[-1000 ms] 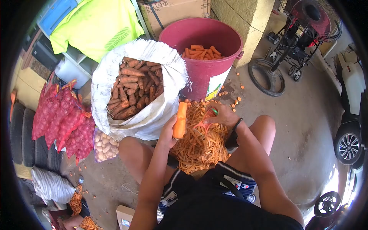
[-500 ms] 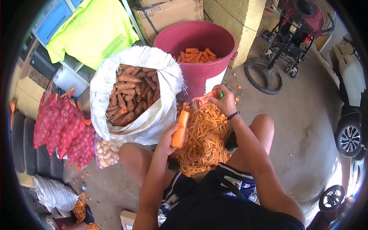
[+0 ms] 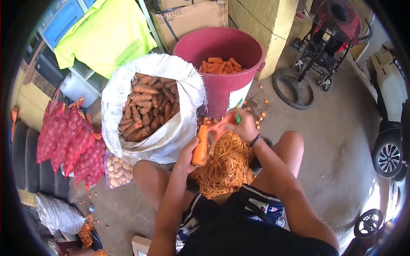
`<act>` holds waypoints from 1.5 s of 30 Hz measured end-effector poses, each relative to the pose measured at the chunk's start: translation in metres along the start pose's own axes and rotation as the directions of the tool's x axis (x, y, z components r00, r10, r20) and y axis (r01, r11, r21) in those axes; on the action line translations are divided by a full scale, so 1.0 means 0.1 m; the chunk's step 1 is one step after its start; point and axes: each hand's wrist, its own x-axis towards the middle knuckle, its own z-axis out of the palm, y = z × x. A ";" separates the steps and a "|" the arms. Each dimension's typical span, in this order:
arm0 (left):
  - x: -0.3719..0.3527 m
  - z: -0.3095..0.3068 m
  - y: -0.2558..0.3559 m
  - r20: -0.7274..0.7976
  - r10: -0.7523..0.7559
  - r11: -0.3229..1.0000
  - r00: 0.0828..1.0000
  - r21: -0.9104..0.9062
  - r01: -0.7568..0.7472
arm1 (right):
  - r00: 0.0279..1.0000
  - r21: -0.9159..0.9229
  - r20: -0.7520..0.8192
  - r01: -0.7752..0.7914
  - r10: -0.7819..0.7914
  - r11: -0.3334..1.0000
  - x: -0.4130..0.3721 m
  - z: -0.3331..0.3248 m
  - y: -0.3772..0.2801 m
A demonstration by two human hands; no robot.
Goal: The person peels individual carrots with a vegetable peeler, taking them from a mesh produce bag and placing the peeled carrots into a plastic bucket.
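Note:
A bright orange carrot (image 3: 200,150), its skin off, stands nearly upright in the closed fingers of my left hand (image 3: 188,154). My right hand (image 3: 242,126) is wrapped round an orange-red peeler (image 3: 219,129) with a bit of green at the grip; motion blurs it. The peeler's head is right beside the carrot's upper part. Beneath both hands lies a big heap of carrot peelings (image 3: 226,164) between my knees. A white woven sack (image 3: 179,132) of unpeeled, dirt-covered carrots (image 3: 147,100) stands ahead on the left.
A maroon tub (image 3: 213,96) behind the heap holds peeled carrots (image 3: 221,66). Red mesh bags of onions (image 3: 70,145) and a clear bag of pale bulbs (image 3: 117,170) sit left. A fan (image 3: 305,70) stands at right; carrot pieces litter the floor near the tub.
My right hand and the peeler have moved left and down, close to the carrot. My left hand has stayed nearly in place, with the carrot slightly turned.

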 end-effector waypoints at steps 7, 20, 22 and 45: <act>-0.05 -0.05 -0.06 0.059 -0.011 0.994 0.998 0.107 0.005 | 0.993 -0.079 0.113 0.035 -0.026 0.996 0.02 0.02 -0.03; -0.09 -0.02 0.08 0.018 0.045 0.991 0.999 0.123 -0.046 | 0.993 -0.014 0.004 -0.118 0.118 0.993 0.11 -0.07 0.03; -0.02 -0.10 0.10 0.160 0.019 0.999 0.987 0.024 -0.023 | 0.994 0.043 0.086 0.057 -0.061 0.997 -0.17 0.19 -0.06; -0.13 0.26 0.10 -0.055 0.037 0.990 0.998 0.136 -0.029 | 0.977 -0.043 -0.044 -0.209 0.207 0.977 0.16 -0.09 0.27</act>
